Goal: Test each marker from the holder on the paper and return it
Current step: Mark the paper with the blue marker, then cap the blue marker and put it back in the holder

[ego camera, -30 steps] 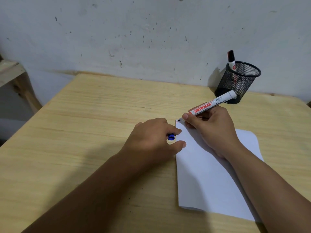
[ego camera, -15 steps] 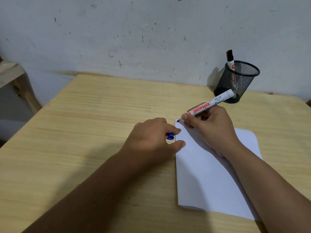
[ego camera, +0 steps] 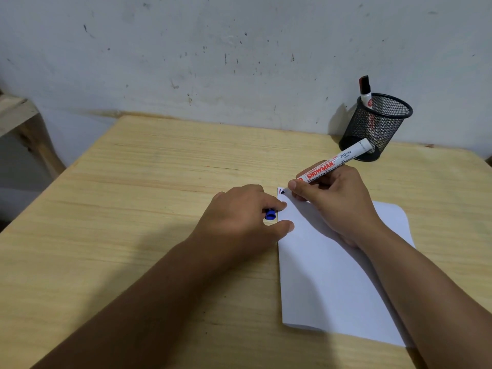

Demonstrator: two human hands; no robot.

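At far left, a pale wooden shelf edge [ego camera: 16, 113] stands beside the light plywood table [ego camera: 159, 182], against a scuffed grey-white wall [ego camera: 213, 49].

Left of centre, the left hand [ego camera: 239, 217] lies knuckles-up on the table, fingers curled loosely round a small blue marker cap [ego camera: 270, 214]; thumb tip and forefinger tip press on the left edge of the white sheet of paper [ego camera: 332, 275], pinning it.

At the paper's top-left corner, a thin red stroke [ego camera: 279, 192] is visible beside a short dark mark [ego camera: 283, 192]. Marker tip touches the paper at that dark mark.

Right hand [ego camera: 335, 203] is closed in a writing grip on the white whiteboard marker with red SNOWMAN lettering [ego camera: 332, 163], barrel tilted up and away to the right. Heel of hand rests on the paper.

At far right, near the wall, the black wire-mesh cylindrical holder [ego camera: 378, 123] stands upright, well apart from the paper; one white marker with a dark cap [ego camera: 365, 90] stands inside it.

Judgement: step in hand is the test stroke for the blue-capped marker. Red stroke suggests one marker tested already. Next move calls for lifting the tip, bringing the cap in the left hand onto it squarely, then reaching back-right to drop the marker into the holder without tipping it.
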